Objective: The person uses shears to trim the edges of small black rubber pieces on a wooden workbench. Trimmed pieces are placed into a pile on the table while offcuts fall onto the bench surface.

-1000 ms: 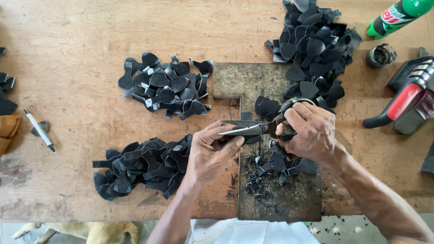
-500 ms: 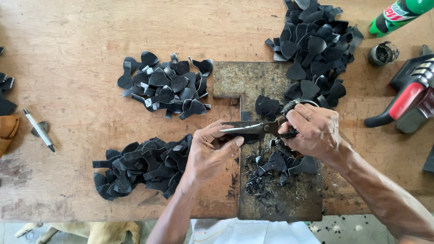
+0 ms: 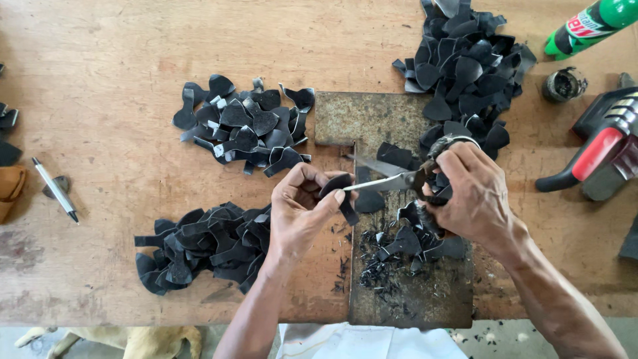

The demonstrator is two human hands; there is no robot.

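Over the metal plate [image 3: 372, 119]:
Left hand [image 3: 302, 209]: pinches a black leather piece [image 3: 340, 189].
Right hand [image 3: 472, 189]: grips scissors [image 3: 385, 179], blades seemingly apart.

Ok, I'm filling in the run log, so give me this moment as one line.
left hand: pinches black piece | right hand: grips scissors, blades open at piece | under: metal plate | scraps below

From my remote view I see both arms bare from elbow to wrist, with no sleeves, gloves, watch or rings that I can make out. The left hand [image 3: 299, 213] and right hand [image 3: 475, 193] look veined and work-worn. A pale light-coloured garment [image 3: 359, 340] shows below the near tabletop edge.
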